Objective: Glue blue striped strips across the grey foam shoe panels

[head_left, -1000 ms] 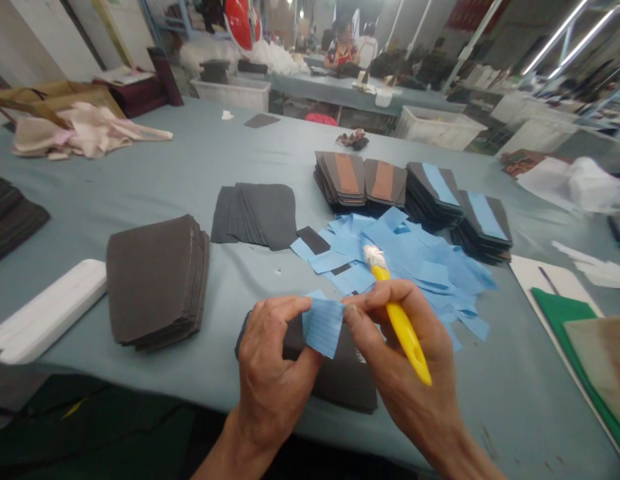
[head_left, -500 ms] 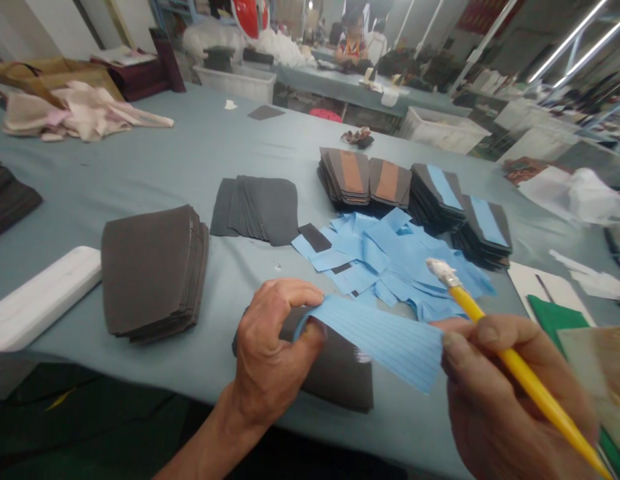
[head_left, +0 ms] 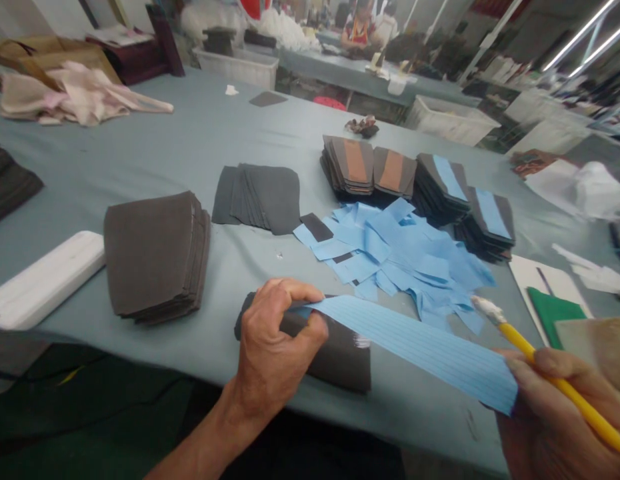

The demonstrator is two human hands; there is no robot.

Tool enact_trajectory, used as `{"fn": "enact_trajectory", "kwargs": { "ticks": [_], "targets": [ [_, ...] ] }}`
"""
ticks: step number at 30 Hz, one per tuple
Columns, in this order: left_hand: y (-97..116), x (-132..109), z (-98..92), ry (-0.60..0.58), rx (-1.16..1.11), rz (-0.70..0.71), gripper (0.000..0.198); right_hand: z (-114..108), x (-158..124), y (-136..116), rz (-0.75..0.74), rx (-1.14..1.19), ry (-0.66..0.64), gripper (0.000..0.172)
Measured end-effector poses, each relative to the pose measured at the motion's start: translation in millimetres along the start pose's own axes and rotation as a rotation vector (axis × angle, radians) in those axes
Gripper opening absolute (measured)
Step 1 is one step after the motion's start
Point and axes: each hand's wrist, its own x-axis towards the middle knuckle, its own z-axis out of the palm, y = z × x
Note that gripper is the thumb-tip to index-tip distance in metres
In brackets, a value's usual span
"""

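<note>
My left hand (head_left: 273,350) is closed, pressing down on a dark grey fabric piece (head_left: 335,357) near the table's front edge and pinching one end of a long blue ribbed paper strip (head_left: 420,347). The strip stretches to the right, where my right hand (head_left: 555,420) grips its other end at the lower right corner. That same hand also holds a yellow-handled brush (head_left: 545,377) with white bristles pointing up and left.
A heap of blue paper strips (head_left: 395,250) lies mid-table. Behind it stand stacks of dark pieces with brown or blue strips (head_left: 415,183). Thick dark stack (head_left: 155,253) and a white block (head_left: 40,280) sit left. Green board (head_left: 553,307) at right. Another person works far back.
The blue strip was folded small between both hands a second ago. My right hand has pulled it out rightward to full length, and the brush has tipped over with it.
</note>
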Motion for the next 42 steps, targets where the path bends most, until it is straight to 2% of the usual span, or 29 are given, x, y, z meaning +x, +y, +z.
{"fn": "enact_trajectory", "kwargs": {
  "ticks": [2,7,10,12,14,16,18,20,22,24,27,30,37,42],
  "targets": [
    [7,0,-4.1,-0.069,-0.064,-0.063,0.02,-7,-2,3,0.103,0.009,0.06,0.036],
    [28,-4,-9.8,-0.317,-0.361,-0.378,0.011,-39,-4,16,0.166,-0.227,-0.061,0.043],
    [40,-8,-5.6,-0.44,-0.32,-0.392,0.014,-63,-8,19,0.141,-0.493,-0.066,0.046],
    [45,-11,-0.6,-0.536,-0.284,-0.414,0.018,-71,-14,15,0.132,-0.681,0.021,0.05],
    [47,-14,4.7,-0.622,-0.263,-0.468,0.022,-67,-23,8,0.065,-0.751,0.158,0.051],
    [46,-17,8.9,-0.673,-0.24,-0.51,0.024,-54,-33,0,-0.07,-0.681,0.21,0.045],
    [44,-19,10.8,-0.699,-0.22,-0.52,0.024,-33,-39,-6,-0.216,-0.615,0.063,0.032],
    [43,-20,10.4,-0.703,-0.208,-0.502,0.023,-9,-39,-9,-0.376,-0.603,-0.16,0.019],
    [43,-21,8.4,-0.695,-0.198,-0.471,0.021,14,-31,-8,-0.509,-0.508,-0.401,0.016],
    [42,-21,5.4,-0.662,-0.182,-0.436,0.02,34,-20,-4,-0.531,-0.392,-0.557,0.017],
    [39,-23,-0.2,-0.579,-0.159,-0.424,0.019,57,-9,1,-0.429,-0.232,-0.713,0.016],
    [35,-28,-6.7,-0.51,-0.142,-0.461,0.018,73,-10,3,-0.342,-0.159,-0.771,0.015],
    [20,-32,-25.4,-0.405,-0.14,-0.585,0.02,98,-26,6,-0.19,-0.16,-0.836,0.014],
    [8,-33,-38.8,-0.308,-0.169,-0.624,0.016,113,-21,4,-0.249,-0.221,-0.901,0.011]
  ]
}}
